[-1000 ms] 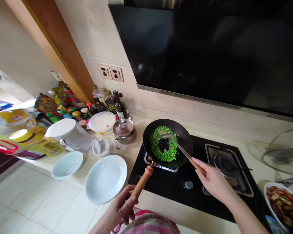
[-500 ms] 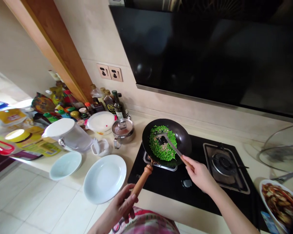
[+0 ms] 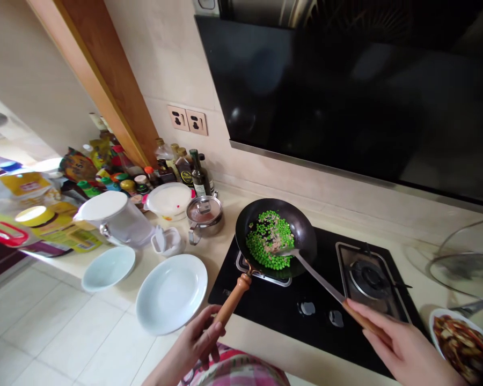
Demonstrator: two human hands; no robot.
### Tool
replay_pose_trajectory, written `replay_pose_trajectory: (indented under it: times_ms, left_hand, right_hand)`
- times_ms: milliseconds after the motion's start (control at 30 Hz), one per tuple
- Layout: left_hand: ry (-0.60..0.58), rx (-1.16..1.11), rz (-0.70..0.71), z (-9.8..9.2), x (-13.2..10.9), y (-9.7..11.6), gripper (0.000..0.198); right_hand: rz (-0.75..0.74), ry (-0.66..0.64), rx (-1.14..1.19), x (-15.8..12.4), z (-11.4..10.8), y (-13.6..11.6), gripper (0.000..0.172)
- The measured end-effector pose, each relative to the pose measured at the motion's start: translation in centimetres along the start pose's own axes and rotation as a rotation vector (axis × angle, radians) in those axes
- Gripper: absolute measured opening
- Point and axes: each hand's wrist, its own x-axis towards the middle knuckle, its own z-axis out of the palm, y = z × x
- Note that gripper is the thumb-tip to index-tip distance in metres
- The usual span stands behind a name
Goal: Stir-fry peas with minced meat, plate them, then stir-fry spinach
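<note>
Green peas (image 3: 260, 246) and pale crumbly bits (image 3: 272, 245) lie together in a dark wok (image 3: 305, 230) over one burner of a black stove (image 3: 265, 315), as a person in a checked garment works in the kitchen where I stand. The blade of a metal spatula (image 3: 320, 276) rests among the peas in the near part of the wok. The person's right hand (image 3: 402, 343), to the right of the wok, has its fingers closed round the spatula's wooden grip. The left hand (image 3: 203, 335), on the wok's near left side, has its fingers curled loosely about the end of the wooden wok handle (image 3: 235, 297), thumb along the top.

Left of the wok sit a white plate (image 3: 171, 295), a pale bowl (image 3: 108, 268) and a lidded steel pot (image 3: 204, 214), with bottles (image 3: 200, 181) behind the pot. Right of the wok is a second burner (image 3: 372, 279); farther right, a bowl of cooked food (image 3: 461, 340) stands near a glass lid (image 3: 462, 268). A black glossy panel (image 3: 326, 107) hangs above and behind the wok.
</note>
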Motion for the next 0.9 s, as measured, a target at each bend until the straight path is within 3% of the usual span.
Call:
replay_pose_trajectory:
  times_ms: [267,533,667,800,900]
  left_hand:
    - [0.003,-0.009,-0.006,0.0,-0.1,-0.1,0.068]
    - [0.017,-0.039,-0.005,0.3,-0.3,0.2,0.068]
    - [0.019,-0.048,0.017,0.3,-0.3,0.3,0.067]
    - [0.007,-0.041,0.018,0.2,-0.4,0.3,0.066]
    - [0.013,-0.033,0.024,0.2,-0.4,0.3,0.064]
  right_hand:
    - [0.070,0.092,0.071,4.6,2.4,-2.4,0.044]
    - [0.017,0.029,0.044,2.1,1.6,-0.8,0.043]
    - [0.055,0.095,-0.001,4.0,2.0,-0.8,0.043]
    - [0.012,0.032,0.060,6.0,3.3,-2.4,0.043]
    - [-0.005,0.057,0.052,6.3,4.1,-3.3,0.045]
